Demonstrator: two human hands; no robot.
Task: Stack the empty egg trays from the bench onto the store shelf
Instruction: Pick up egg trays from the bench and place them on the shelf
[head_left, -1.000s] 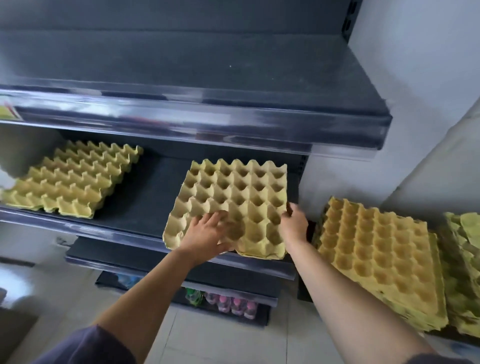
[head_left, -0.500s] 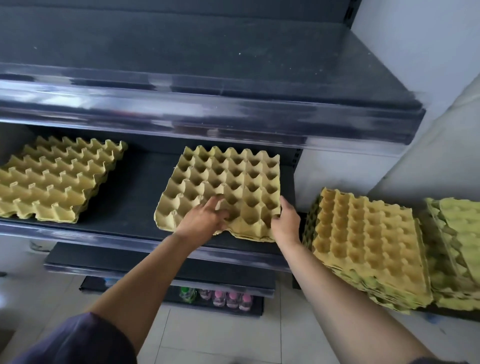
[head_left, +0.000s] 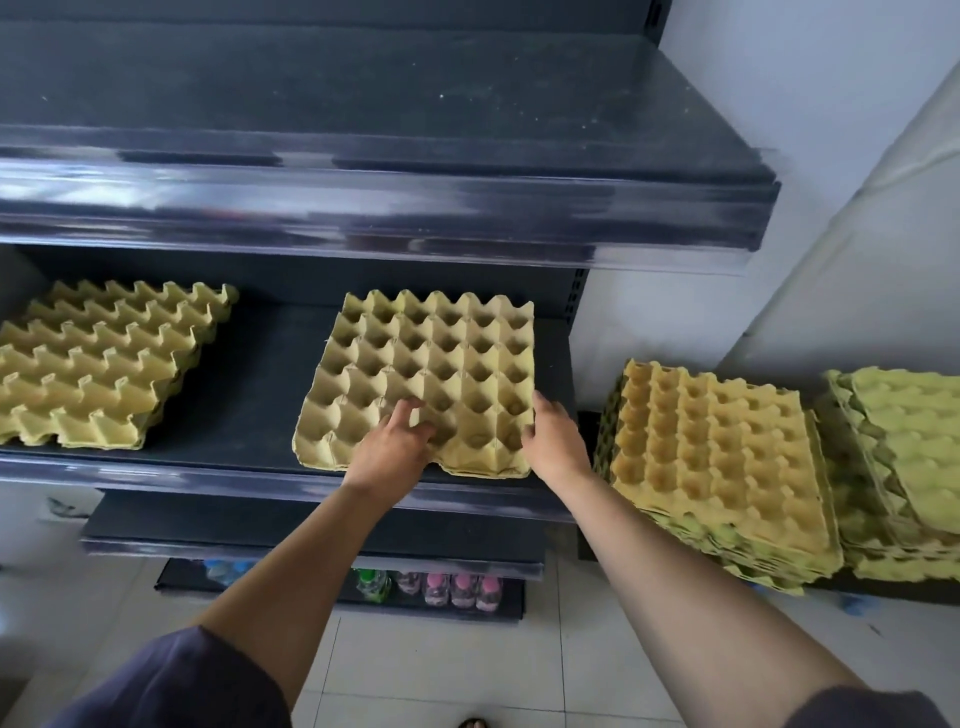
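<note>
The yellow moulded-pulp egg tray (head_left: 431, 364) looked light, flimsy, best edge-held: left hand (head_left: 392, 449) hooked its front cups, right hand (head_left: 555, 441) pressed straight-fingered against its side.

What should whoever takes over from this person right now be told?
Left hand: fingers curled into the cups of the centre tray at its near edge.
Right hand: flat against that tray's right edge.
Done: the centre tray lies on the shelf; a shelf pile sits to its left.
Left to do: move the yellow stack and the greenish stack, both right of the shelf.
</note>
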